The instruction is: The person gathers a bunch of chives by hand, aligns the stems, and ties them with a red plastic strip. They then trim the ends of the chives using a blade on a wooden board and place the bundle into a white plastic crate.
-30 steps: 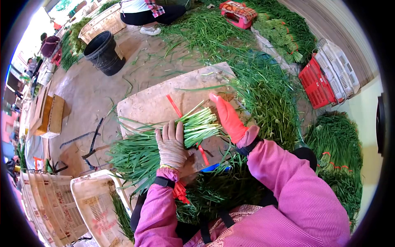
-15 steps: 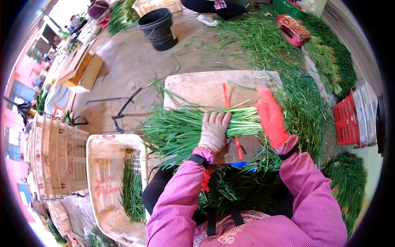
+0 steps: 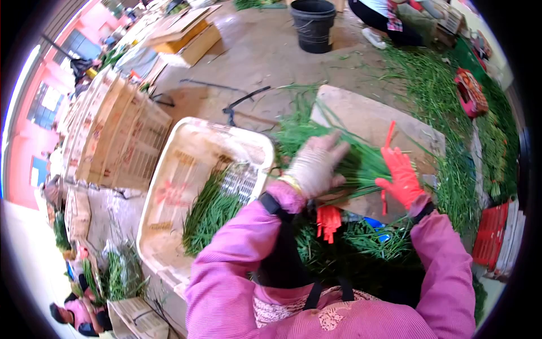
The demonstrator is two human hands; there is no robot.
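A loose bunch of garlic chives [image 3: 368,164] lies across a wooden board [image 3: 420,137] in front of me. My left hand [image 3: 320,168], in a pale knit glove, is spread over the leafy part with its fingers apart, slightly blurred. At the stem end is my right hand [image 3: 402,179], in a red glove, its fingers stretched out beside the bunch; it hides most of the stems. A red strip [image 3: 390,134] runs under the chives, showing above and below them. More red strips [image 3: 328,222] hang near my left wrist.
To my left stands a cream plastic basket [image 3: 151,226] with some chives [image 3: 212,212] inside, beside stacked crates [image 3: 116,133]. A black bucket [image 3: 312,28] is ahead. Loose chives [image 3: 418,73] cover the floor at right, near red crates [image 3: 492,234]. Another person [image 3: 395,22] crouches at the back.
My view has swung left, so the basket shows more fully. My left hand has turned on the leaves with its fingers spreading. My right hand stays by the stems, its fingers now more spread.
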